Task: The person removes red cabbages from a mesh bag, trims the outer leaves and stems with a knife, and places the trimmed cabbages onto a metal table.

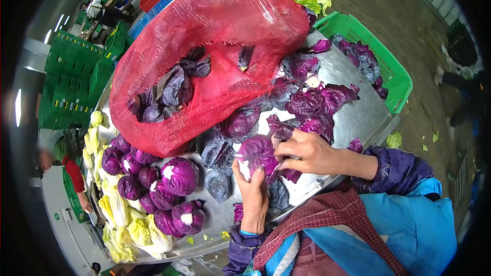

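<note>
A red cabbage (255, 153) with a pale cut base rests in my left hand (253, 191), whose fingers and thumb wrap round its near side. At the cabbage's right side, my right hand (312, 154) has its fingers pinched on a dark purple cabbage leaf (280, 128). Loose outer leaves (312, 105) lie in a heap just beyond my hands, and dull bluish leaves (219, 153) are to the left. Several trimmed red cabbages (180, 176) are grouped on the metal table (353, 117).
A red mesh sack (204, 13) lies open across the table with cabbages and leaves inside. Pale napa cabbages (120, 209) line the left edge. A green crate (396, 82) of leaves stands at right. Stacked green crates (66, 79) and a person's red sleeve (75, 174) are at left.
</note>
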